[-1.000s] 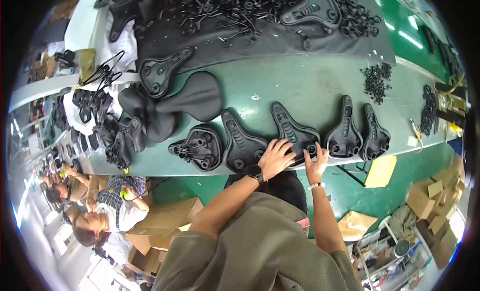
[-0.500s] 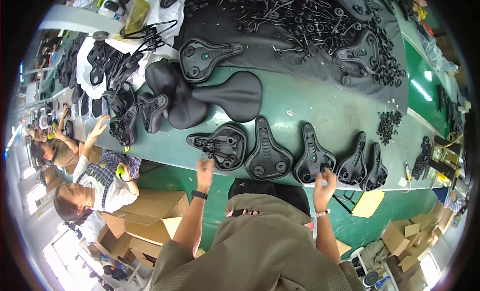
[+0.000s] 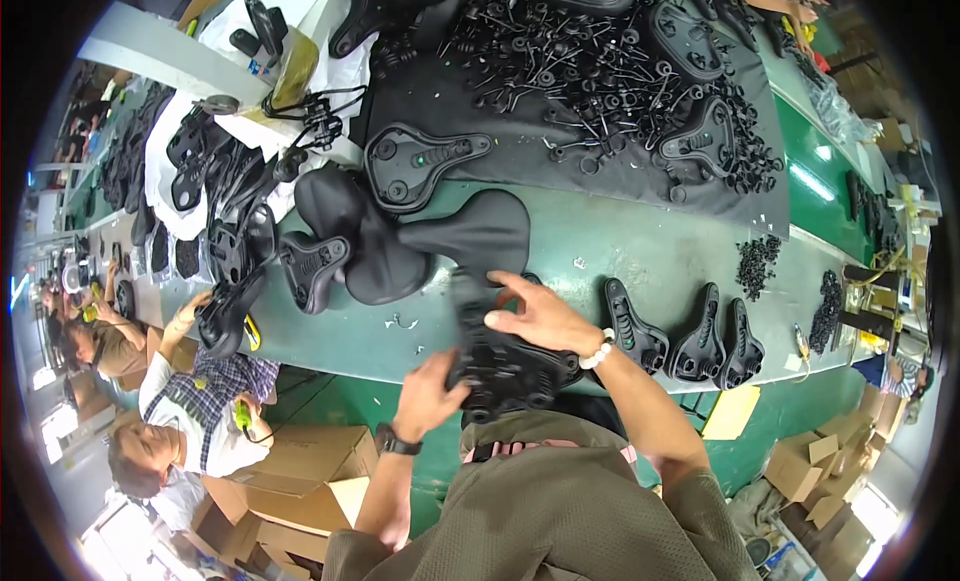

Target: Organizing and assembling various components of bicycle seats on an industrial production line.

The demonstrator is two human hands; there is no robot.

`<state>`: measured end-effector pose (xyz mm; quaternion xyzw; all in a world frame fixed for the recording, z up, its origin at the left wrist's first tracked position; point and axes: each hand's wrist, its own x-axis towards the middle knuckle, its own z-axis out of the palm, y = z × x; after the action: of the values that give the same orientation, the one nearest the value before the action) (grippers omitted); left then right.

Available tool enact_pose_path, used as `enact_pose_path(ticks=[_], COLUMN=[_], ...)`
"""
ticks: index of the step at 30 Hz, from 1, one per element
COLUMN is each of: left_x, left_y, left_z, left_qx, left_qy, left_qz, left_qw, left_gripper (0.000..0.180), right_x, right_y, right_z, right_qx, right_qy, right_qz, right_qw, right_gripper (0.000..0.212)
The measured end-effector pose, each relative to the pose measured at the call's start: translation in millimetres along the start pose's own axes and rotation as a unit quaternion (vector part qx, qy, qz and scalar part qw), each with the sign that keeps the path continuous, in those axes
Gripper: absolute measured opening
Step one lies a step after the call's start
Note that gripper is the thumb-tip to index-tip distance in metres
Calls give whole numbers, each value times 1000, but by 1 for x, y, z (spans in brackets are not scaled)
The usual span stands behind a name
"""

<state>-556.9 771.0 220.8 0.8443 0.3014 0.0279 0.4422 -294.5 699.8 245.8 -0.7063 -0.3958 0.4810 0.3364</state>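
Head view, looking down: two bare hands work at the near edge of a green table. Between them, in front of the person's waist, is a black saddle, underside up, its narrow nose pointing away and blurred. The left hand, with a dark watch at the wrist, is at the left of the saddle's wide end; its grip is clamped on that edge, thumb and fingers together around it. The right hand, wearing a pale bead bracelet, reaches across to the nose, thumb and forefinger apart; blur leaves it unclear whether this grip has hold.

A second saddle lies just right of the first, partly hidden by the right hand. Farther right, three saddles lie underside up in a row along the near edge. To the left, beyond the left hand, smooth saddles lie close together. Across the far side, a black cloth carries a heap of dark metal parts. At lower left, beside a cardboard box, a co-worker in a checked apron holds a yellow-green tool.
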Motion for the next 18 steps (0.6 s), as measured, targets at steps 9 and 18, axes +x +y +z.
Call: enact_pose_path(ticks=[9,18], left_x=[109,63], left_y=[84,87], left_z=[69,126], left_qx=[-286,-21], left_qy=[-17,-59], left_qz=[14,-17], left_qw=[958,998], left_gripper=[53,25], right_x=[-167,-256], right_y=[86,305], right_z=[-171,-334], right_qx=[186,482], right_qy=[459,698], right_qz=[192,-38], right_qw=[847,529], right_gripper=[88,29])
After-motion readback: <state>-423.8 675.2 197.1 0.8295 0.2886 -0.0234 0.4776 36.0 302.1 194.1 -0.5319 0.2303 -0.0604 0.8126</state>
